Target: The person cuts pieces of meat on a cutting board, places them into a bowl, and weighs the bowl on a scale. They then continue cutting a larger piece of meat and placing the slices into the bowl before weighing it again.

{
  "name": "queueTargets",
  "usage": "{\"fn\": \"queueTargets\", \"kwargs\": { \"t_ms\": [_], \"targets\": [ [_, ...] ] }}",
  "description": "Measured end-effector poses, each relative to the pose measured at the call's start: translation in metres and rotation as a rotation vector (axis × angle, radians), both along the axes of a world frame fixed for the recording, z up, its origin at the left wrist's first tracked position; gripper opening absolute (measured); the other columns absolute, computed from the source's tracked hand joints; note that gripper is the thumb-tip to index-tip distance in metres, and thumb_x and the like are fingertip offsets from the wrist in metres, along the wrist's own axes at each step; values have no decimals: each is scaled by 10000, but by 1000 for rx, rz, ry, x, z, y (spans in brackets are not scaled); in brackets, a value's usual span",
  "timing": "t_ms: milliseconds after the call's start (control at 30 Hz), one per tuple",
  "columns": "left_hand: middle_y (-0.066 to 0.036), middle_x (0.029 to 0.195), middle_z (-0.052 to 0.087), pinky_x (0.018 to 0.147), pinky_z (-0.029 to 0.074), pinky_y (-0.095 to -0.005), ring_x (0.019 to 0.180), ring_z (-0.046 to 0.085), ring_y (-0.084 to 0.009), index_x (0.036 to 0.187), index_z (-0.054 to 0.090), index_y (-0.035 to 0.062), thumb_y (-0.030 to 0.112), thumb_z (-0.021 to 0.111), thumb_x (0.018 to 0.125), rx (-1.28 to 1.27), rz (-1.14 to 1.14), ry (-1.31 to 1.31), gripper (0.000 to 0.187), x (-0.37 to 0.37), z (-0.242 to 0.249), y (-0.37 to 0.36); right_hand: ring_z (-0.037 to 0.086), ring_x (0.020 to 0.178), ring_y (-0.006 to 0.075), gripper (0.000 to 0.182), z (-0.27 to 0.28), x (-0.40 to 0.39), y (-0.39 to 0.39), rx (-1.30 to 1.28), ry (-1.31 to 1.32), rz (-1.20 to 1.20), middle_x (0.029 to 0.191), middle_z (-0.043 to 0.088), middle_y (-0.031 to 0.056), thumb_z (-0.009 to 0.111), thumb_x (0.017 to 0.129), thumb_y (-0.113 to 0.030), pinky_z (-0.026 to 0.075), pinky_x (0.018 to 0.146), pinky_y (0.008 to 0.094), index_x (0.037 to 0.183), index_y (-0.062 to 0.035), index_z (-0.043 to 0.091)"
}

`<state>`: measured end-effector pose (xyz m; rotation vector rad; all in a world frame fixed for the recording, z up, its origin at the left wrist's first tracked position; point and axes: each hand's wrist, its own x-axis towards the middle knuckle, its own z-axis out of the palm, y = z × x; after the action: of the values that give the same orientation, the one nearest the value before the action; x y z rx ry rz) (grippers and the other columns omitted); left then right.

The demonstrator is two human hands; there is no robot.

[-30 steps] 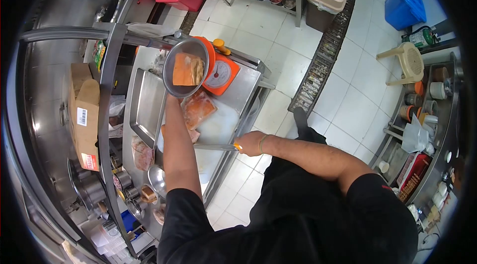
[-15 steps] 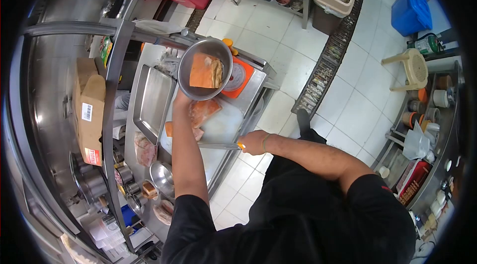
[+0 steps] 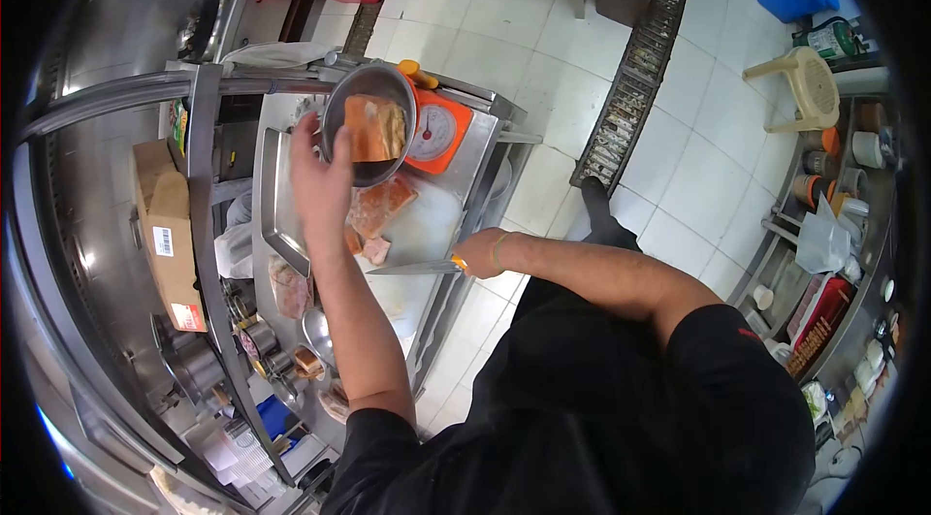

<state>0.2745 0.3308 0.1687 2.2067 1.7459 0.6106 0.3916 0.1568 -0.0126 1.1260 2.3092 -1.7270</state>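
Observation:
A steel bowl (image 3: pixel 335 112) stands beside the orange kitchen scale (image 3: pixel 452 153), with an orange-brown slab of meat (image 3: pixel 373 127) inside. My left hand (image 3: pixel 322 174) is at the bowl's near left side, fingers spread and thumb close to the rim; whether it touches cannot be made out. My right hand (image 3: pixel 480 253) is closed round the yellow handle of a knife (image 3: pixel 412 269). Its blade points left across the white cutting board (image 3: pixel 432 219). More meat pieces (image 3: pixel 380 207) lie on the board, between the bowl and the blade.
A steel tray (image 3: pixel 275 195) lies left of the board, near a pale piece of meat (image 3: pixel 289 287). A metal shelf post (image 3: pixel 201 166) and a cardboard box (image 3: pixel 167 224) stand at the left. On the floor side are a drain grate (image 3: pixel 635 79) and a plastic stool (image 3: pixel 803 93).
The bowl has moved left and lower, uncovering the scale's dial. My left hand has come from under the bowl to its side, fingers spreading. My right hand still holds the knife.

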Motion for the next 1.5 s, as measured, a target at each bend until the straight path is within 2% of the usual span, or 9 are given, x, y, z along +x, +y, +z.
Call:
{"fn": "queueTargets", "kwargs": {
  "t_ms": [267,467,600,733,867,967,1200,1300,1500],
  "targets": [
    [-291,1450,594,1097,507,-455,1307,619,-422,1586,374,-5,340,835,846,-176,-54,334,938,31,-22,14,698,1139,392,436,-1,1,0,-15,3,2,1183,737,195,680,976,-311,535,975,496,1325,-56,627],
    [-268,1367,655,1054,531,-429,1219,689,-379,1583,385,7,265,840,818,-92,57,-22,927,12,3,-9,700,1149,383,374,5,0,1,9,-12,-45,1198,742,189,690,958,-306,544,957,501,1254,-76,692],
    [-209,1316,677,1018,543,-364,1186,679,-252,1542,446,-10,200,801,883,-220,271,-484,777,-31,64,-75,697,1140,385,424,8,-3,-1,17,-45,-4,1220,725,199,668,986,-336,538,970,510,1303,-56,634],
    [-187,1339,664,1011,543,-357,1203,665,-236,1451,542,0,203,784,906,-146,475,-380,630,-128,25,-144,711,1058,402,387,23,-8,-12,115,-99,-35,1093,738,223,656,1000,-302,548,921,528,1257,-20,591],
    [-264,1316,636,1042,518,-449,1217,643,-383,1422,530,-8,370,758,923,-230,813,-77,666,-230,-110,-223,725,941,422,328,42,-18,-27,151,-115,-46,942,739,226,649,1006,-269,562,836,540,1166,3,558],
    [-332,1297,600,1050,503,-497,1226,604,-470,1434,506,-10,511,714,957,-295,1003,-94,736,-228,-157,-259,729,877,426,315,50,-32,-46,177,-130,-25,896,736,223,648,1005,-256,573,784,533,1138,11,546],
    [-339,1321,546,1038,507,-510,1224,600,-477,1503,443,33,595,543,1055,-227,1053,-251,726,-212,-158,-267,731,805,394,230,88,-47,-67,303,-192,-27,897,721,200,616,1020,-209,577,709,503,1106,-5,556],
    [-274,1281,539,579,640,-381,1015,676,-367,1492,445,42,543,537,1074,-215,1034,-238,659,-217,-171,-268,740,786,370,205,100,-43,-72,312,-233,19,894,719,196,592,1028,-187,584,687,482,1110,-3,559],
    [-279,1261,545,671,617,-413,1038,654,-380,1464,470,31,518,538,1083,-270,1000,-236,621,-220,-167,-265,730,764,370,146,97,-48,-71,321,-252,51,863,709,182,582,1013,-146,578,658,479,1070,-18,543]
  ]
}}
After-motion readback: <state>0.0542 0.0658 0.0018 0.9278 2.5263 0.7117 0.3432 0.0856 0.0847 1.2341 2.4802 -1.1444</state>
